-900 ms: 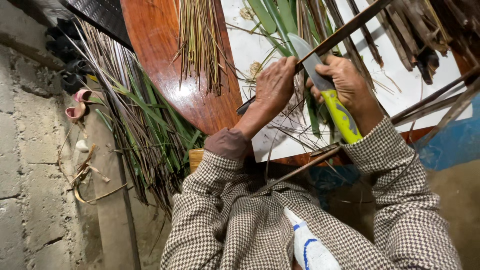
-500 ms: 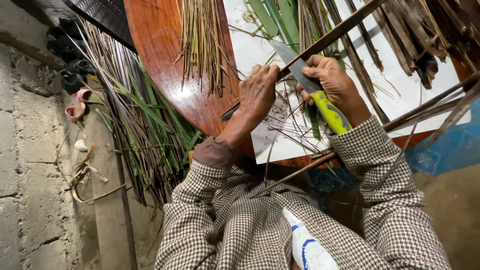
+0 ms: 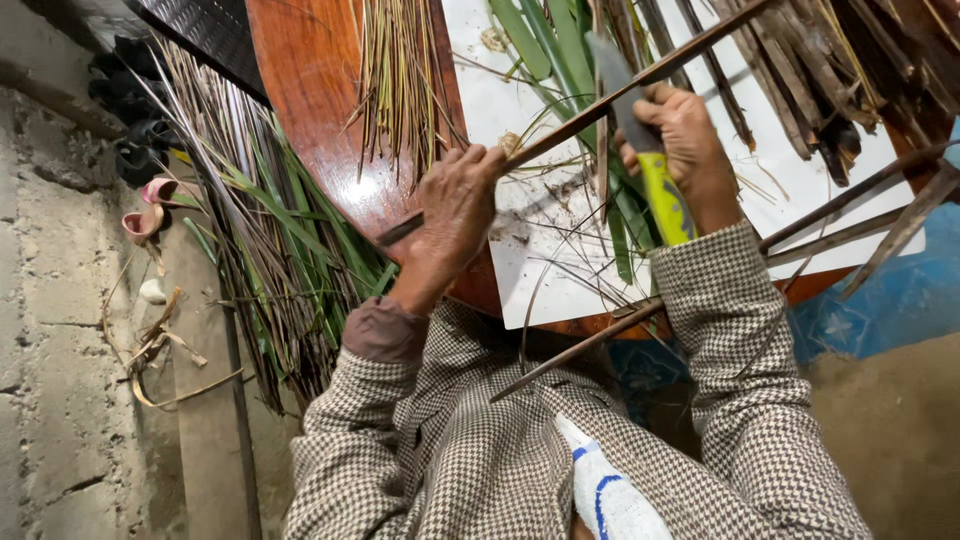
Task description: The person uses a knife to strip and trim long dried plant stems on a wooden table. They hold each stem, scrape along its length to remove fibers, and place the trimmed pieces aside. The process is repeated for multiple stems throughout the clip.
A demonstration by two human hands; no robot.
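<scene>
The left hand [image 3: 455, 215] is gripping a long brown stick [image 3: 600, 100] lying slantwise over the tabletop [image 3: 320, 120], while the right hand [image 3: 685, 140] is clutching a yellow-handled knife [image 3: 640, 140] against it.

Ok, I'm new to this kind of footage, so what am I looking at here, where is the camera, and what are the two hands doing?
There is no machine here. The camera sits on a person's head and looks down at their own arms, in checked sleeves. The left hand grips a long thin stick that runs slanting across the picture. The right hand holds a knife with a yellow-green handle, its blade laid against that stick. Under the hands is a round reddish wooden table with a white sheet on it. Green leaves and dark dry strips lie on the sheet, and a bundle of thin dry stalks rests on the wood. More long leaves lie heaped on the concrete floor to the left.
</scene>
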